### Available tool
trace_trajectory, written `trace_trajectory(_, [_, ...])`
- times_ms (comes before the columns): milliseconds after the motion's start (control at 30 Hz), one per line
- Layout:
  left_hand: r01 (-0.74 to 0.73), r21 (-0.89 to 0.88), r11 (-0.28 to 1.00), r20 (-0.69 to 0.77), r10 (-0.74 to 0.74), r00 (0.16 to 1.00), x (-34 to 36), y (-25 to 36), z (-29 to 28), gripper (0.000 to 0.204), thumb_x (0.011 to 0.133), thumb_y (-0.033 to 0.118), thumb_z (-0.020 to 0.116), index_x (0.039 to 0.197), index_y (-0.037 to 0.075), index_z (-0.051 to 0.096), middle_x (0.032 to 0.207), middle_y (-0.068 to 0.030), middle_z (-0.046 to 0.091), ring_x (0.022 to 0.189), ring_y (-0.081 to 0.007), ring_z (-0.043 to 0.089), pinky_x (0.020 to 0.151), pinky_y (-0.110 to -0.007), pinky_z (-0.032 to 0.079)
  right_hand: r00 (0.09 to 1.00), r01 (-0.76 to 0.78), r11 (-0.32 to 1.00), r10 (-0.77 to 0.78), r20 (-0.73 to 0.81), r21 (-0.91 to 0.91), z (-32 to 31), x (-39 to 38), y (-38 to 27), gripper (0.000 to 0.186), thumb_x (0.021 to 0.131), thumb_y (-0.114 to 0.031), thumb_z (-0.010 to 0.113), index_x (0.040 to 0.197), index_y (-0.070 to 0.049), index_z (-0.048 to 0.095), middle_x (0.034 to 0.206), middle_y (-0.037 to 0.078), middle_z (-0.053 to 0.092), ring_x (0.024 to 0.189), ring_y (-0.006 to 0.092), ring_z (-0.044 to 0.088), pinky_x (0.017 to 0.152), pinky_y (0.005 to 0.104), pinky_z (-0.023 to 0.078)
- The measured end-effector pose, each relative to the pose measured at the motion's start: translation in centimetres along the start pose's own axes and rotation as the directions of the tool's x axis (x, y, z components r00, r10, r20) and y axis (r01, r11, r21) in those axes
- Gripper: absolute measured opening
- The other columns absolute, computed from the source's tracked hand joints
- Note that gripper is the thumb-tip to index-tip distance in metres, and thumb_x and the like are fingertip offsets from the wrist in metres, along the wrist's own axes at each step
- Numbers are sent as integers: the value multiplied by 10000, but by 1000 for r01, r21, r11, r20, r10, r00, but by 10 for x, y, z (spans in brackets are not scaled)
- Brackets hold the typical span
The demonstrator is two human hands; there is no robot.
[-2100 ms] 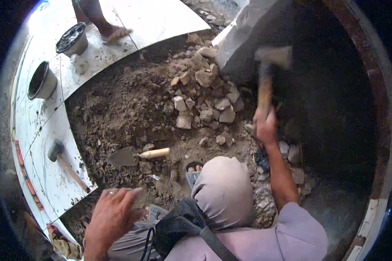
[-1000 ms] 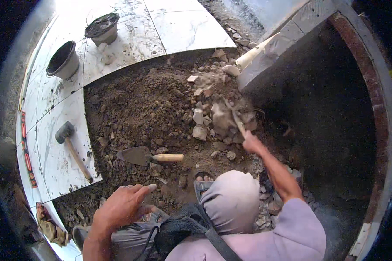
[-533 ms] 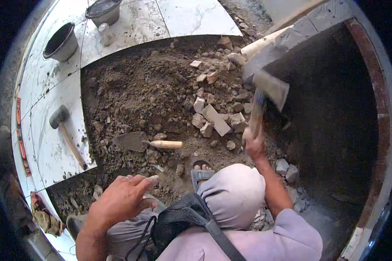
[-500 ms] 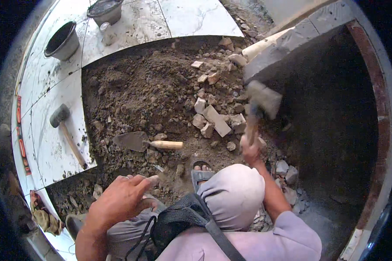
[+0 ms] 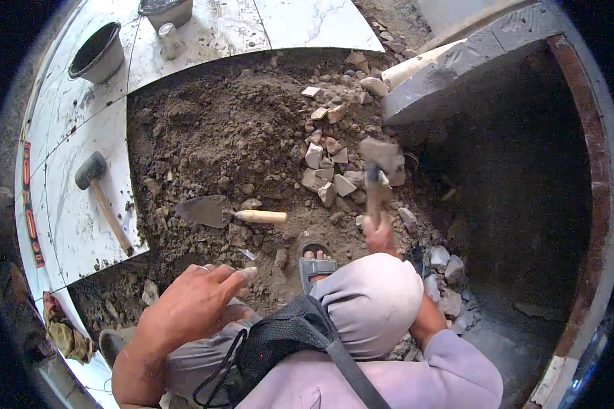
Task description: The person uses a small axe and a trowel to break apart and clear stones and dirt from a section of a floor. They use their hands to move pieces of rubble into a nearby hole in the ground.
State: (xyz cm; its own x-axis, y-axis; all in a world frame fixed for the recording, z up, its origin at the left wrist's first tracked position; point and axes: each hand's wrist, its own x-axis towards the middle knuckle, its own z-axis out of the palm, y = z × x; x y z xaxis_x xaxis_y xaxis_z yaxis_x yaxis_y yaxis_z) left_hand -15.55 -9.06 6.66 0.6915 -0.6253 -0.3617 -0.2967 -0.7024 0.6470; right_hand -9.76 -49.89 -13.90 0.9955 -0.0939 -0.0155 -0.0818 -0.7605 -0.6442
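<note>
My right hand [image 5: 381, 235] grips the wooden handle of a broad-headed hammer [image 5: 383, 155], blurred by motion. The hammer's grey head hangs at the right side of a heap of broken stone and tile pieces [image 5: 327, 178], and I cannot tell whether it touches them. Over my left knee hovers my left hand [image 5: 201, 300], its fingers loosely stretched and nothing seen in them. Ahead of that hand, a pointed trowel [image 5: 208, 211] with a pale wooden handle lies flat on the soil.
Marbled white tiles [image 5: 82, 232] border the dirt, bearing a black rubber mallet [image 5: 92, 172], a red spirit level [image 5: 31, 225] and dark buckets [image 5: 101, 54]. To the right, a dark pit [image 5: 512, 191] drops behind a grey concrete edge [image 5: 443, 78]. Rubble [image 5: 450, 273] lines its near side.
The hammer has come left onto the rubble heap, with my right hand shifting slightly left. A long flat piece there now shows as smaller fragments. My left hand has barely moved.
</note>
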Motion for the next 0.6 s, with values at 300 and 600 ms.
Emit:
trace_trajectory(300, [-16, -6, 1000, -19, 16, 1000, -4, 6, -1, 535, 831, 349, 634, 1256, 71, 468, 970, -131, 599, 906, -326, 591, 804, -415, 446, 960, 94, 960, -16, 281, -265, -14, 5, 27, 356, 898, -358, 526, 1048, -35, 534, 844, 239, 629, 769, 439, 613, 689, 501, 475])
trace_trajectory(600, [-26, -6, 1000, -33, 26, 999, -7, 5, -3, 532, 840, 366, 617, 1259, 71, 473, 999, -132, 603, 931, -317, 593, 804, -412, 443, 905, -51, 931, 196, 377, -361, -23, 0, 25, 391, 873, -343, 565, 1019, 19, 532, 781, 251, 629, 743, 445, 615, 661, 497, 475])
